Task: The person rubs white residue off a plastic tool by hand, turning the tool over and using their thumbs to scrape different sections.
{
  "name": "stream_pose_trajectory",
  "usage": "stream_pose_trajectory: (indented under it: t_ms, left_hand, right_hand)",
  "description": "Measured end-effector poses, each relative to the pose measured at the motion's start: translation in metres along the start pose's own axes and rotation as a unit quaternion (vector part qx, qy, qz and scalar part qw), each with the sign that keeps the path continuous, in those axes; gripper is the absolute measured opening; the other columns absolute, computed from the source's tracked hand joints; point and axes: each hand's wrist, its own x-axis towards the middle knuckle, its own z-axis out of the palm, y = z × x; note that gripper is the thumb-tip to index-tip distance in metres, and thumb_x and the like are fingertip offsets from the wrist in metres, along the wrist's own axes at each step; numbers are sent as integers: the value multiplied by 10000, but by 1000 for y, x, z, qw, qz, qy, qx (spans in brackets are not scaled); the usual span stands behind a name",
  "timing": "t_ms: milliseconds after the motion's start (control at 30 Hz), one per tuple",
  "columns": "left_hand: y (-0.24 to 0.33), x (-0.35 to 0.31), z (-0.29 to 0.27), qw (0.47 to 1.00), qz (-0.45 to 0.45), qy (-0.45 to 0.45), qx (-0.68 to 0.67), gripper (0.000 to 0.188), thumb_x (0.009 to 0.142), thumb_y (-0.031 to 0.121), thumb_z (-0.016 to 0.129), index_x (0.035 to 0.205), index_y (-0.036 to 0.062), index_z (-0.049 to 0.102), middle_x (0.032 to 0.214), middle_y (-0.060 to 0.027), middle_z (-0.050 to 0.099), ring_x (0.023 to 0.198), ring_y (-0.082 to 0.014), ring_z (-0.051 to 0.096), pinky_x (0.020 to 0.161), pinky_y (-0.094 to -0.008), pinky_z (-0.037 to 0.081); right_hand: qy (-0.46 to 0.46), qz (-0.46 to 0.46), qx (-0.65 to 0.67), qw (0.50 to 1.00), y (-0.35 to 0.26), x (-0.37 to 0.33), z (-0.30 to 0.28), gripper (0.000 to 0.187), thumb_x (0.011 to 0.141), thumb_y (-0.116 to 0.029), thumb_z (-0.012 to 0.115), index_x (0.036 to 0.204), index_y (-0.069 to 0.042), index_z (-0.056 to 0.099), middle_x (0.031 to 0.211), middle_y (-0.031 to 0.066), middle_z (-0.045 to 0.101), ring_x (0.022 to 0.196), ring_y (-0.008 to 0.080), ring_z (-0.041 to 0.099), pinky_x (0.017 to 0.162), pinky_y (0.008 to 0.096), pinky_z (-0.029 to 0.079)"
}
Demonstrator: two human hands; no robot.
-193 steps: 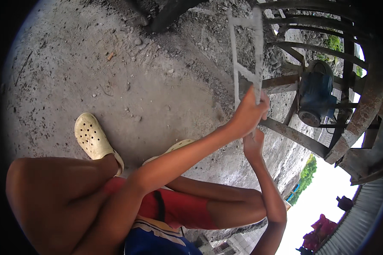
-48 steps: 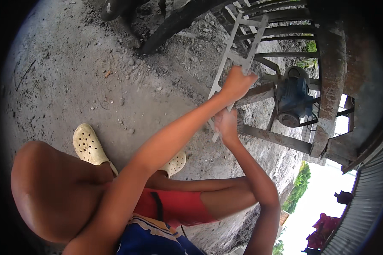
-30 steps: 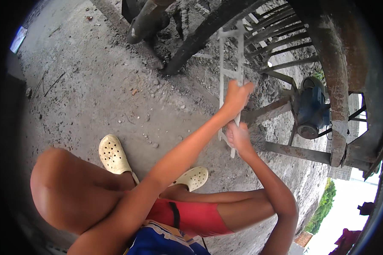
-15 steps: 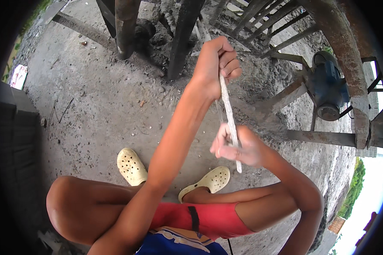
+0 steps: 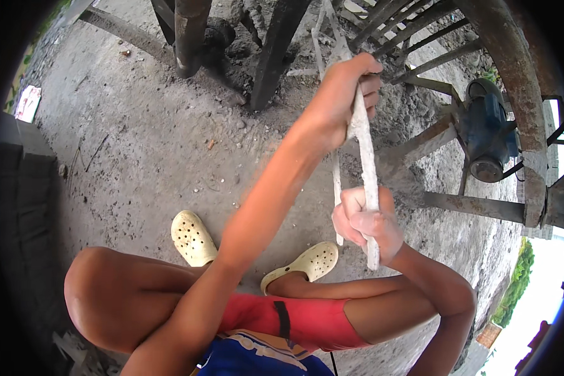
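Note:
Between my knees and the machinery I hold a long, thin, pale bar [image 5: 366, 153] crusted with whitish material. My left hand [image 5: 349, 94] is closed round its upper part. Lower down, my right hand [image 5: 371, 222] grips it near its bottom end, with the fingers wrapped round and dusted white. A second thin pale bar [image 5: 336, 182] runs alongside, behind my hands; it seems to belong to the same piece, but the join is hidden. The upper part reaches up toward dark slanted metal bars. I cannot make out what kind of tool this is.
Dark metal posts [image 5: 274, 56] stand ahead, with loose grey rubble round them. A blue motor [image 5: 484, 125] sits on a rusty frame [image 5: 476, 205] at the right. A row of slanted metal bars [image 5: 413, 31] is at the upper right. My cream clogs [image 5: 193, 238] rest on the dusty ground.
Both hands have moved to the right with the pale bar. The left hand is slightly farther to the right, and the second bar now shows more clearly beside the first.

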Motion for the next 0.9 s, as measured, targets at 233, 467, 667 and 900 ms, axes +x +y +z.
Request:
stream_pose_trajectory:
  t_ms: [233,467,667,900]
  left_hand:
    - [6,-23,25,997,61,-36,40,262,751,173,476,569,154,289,483,82,232,413,-39,216,395,-211,204]
    - [-3,18,-1,991,91,37,95,221,736,95,447,567,121,307,498,51,250,430,-57,225,401,-223,203]
    - [-3,-4,13,993,105,-8,48,227,738,91,432,554,118,301,493,47,249,423,-64,229,407,-230,212]
    - [7,55,-14,986,153,41,59,202,709,80,422,529,99,332,444,26,270,393,-94,279,391,-265,252]
  right_hand:
    - [-64,-49,-10,997,-13,-12,23,315,708,-121,535,521,-76,286,470,-7,329,392,74,307,358,236,212]
    - [9,-38,20,999,-3,13,-3,350,716,-251,533,515,-89,298,440,-9,326,376,70,325,338,219,219]
    - [15,-19,-49,999,-5,-6,12,359,722,-253,522,516,-84,282,436,-12,314,386,60,310,354,207,212]
    - [49,-73,-37,995,-9,44,-21,309,778,-206,452,522,-90,324,430,-11,340,365,67,298,354,216,218]
